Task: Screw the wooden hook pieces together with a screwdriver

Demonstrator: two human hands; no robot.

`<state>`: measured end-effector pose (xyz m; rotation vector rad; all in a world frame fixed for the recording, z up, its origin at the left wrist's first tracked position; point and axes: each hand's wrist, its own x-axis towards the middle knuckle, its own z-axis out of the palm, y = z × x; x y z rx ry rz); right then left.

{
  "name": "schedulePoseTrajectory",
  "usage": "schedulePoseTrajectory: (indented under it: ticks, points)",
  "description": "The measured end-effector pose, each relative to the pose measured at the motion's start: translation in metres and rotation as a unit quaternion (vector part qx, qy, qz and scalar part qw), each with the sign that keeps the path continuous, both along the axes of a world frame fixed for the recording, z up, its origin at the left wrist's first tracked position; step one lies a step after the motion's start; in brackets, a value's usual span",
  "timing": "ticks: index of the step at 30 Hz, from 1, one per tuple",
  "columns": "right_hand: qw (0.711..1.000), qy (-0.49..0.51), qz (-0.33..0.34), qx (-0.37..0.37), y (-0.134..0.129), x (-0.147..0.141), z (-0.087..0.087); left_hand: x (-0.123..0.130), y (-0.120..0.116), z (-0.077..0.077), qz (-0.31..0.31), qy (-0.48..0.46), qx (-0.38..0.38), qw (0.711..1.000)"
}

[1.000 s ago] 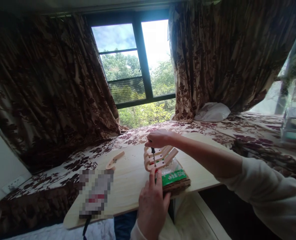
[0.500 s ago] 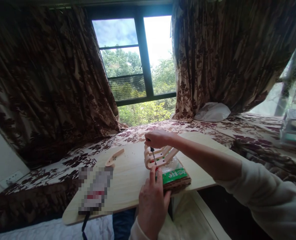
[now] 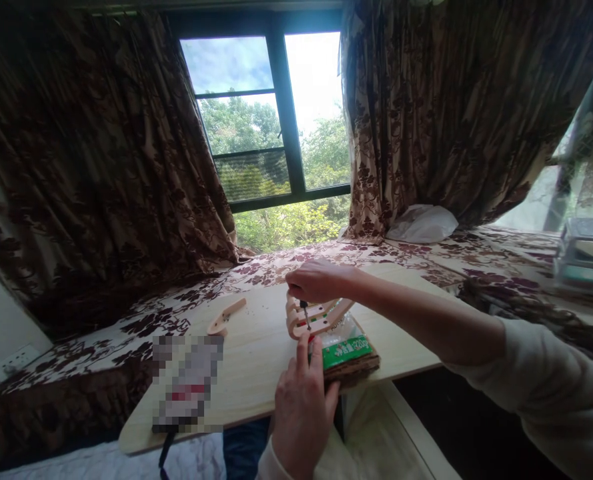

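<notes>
A curved wooden piece with several slats (image 3: pixel 317 325) rests on a green and clear package (image 3: pixel 349 350) on the wooden board. My right hand (image 3: pixel 316 280) is closed round the handle of a screwdriver (image 3: pixel 305 316), which points down with its tip at the near slat. My left hand (image 3: pixel 303 397) is at the near left corner of the package, its index and middle fingertips at the slat's edge near the tip and its thumb spread at the package's side. A separate curved wooden piece (image 3: pixel 226 317) lies on the board to the left.
The pale wooden board (image 3: pixel 256 360) bears a blurred-out object (image 3: pixel 191 387) with a black strap at its left. Tiny bits lie beside the loose piece. Behind are a flower-patterned cloth (image 3: pixel 286 257), a white bag (image 3: pixel 423 223) and a clear box (image 3: pixel 586 253).
The whole view has shifted slightly, so things sit a little further left. My right forearm and wrist have turned a little, while the screwdriver stays upright at the slat.
</notes>
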<state>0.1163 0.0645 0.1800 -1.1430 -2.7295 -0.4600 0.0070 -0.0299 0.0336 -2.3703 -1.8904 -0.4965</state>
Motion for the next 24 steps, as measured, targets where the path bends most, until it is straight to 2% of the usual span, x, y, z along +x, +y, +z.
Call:
schedulePoseTrajectory:
  ticks: [5, 8, 10, 13, 16, 18, 24]
  points:
    - [0.997, 0.026, -0.068, -0.031, 0.013, -0.008, -0.004, 0.000, 0.000, 0.002, -0.001, 0.006, -0.009, 1.000]
    - [0.995, 0.022, -0.079, -0.050, 0.018, -0.007, 0.000, -0.001, 0.001, 0.002, 0.002, 0.010, -0.009, 1.000]
    - [0.995, 0.014, -0.071, -0.068, 0.015, -0.003, 0.006, -0.001, 0.001, 0.001, 0.003, 0.012, -0.008, 1.000]
    - [0.996, -0.002, -0.023, -0.083, 0.005, 0.003, 0.012, -0.001, 0.001, -0.001, -0.001, 0.014, 0.002, 1.000]
    - [0.997, -0.010, 0.035, -0.062, -0.005, 0.006, 0.011, -0.001, 0.001, -0.002, -0.006, 0.012, 0.014, 1.000]
    - [0.998, -0.005, 0.045, -0.045, -0.006, 0.005, 0.008, -0.001, 0.001, -0.001, -0.005, 0.011, 0.015, 1.000]
    - [0.998, 0.018, -0.036, -0.049, 0.010, -0.004, -0.001, 0.001, 0.000, 0.004, 0.003, 0.020, -0.004, 1.000]
